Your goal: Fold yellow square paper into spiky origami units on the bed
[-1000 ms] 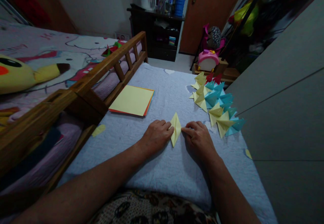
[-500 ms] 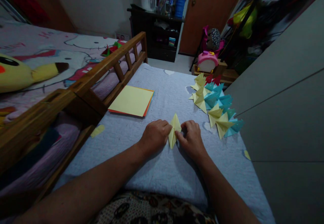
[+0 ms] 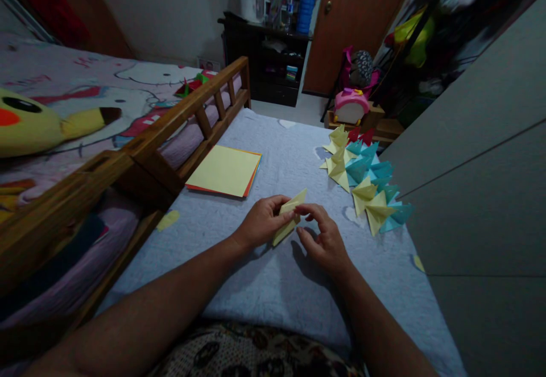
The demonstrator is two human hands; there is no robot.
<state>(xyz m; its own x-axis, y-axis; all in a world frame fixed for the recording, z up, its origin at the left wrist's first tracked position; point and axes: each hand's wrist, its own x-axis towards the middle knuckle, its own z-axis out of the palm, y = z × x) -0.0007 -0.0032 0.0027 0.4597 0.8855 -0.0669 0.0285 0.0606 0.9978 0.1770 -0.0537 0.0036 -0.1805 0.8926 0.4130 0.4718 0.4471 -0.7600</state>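
Observation:
My left hand (image 3: 261, 223) is closed on a pale yellow folded paper (image 3: 283, 233), with the thumb lying across its middle. The paper is a narrow pointed shape, tilted and raised a little off the cloth. At its right edge is my right hand (image 3: 326, 239), fingers curved and thumb apart from them. Its fingertips are at or very near the paper; contact is hard to tell. Beyond my left hand lies a stack of square paper sheets (image 3: 224, 170), yellow on top with orange edges below. To the right stand several folded paper figures (image 3: 379, 212) in yellow, blue and red.
A light blue cloth (image 3: 281, 161) covers the surface. Along the left runs a wooden bed rail (image 3: 183, 104), with a yellow plush toy (image 3: 38, 129) on the bed behind it. A pale cabinet panel (image 3: 482, 195) borders the right side. A dark shelf unit (image 3: 264, 64) stands at the back.
The folded paper has been lifted and tilted, its top now leaning right. My left thumb has moved across it. My right thumb has come off the paper, and the right fingers have spread.

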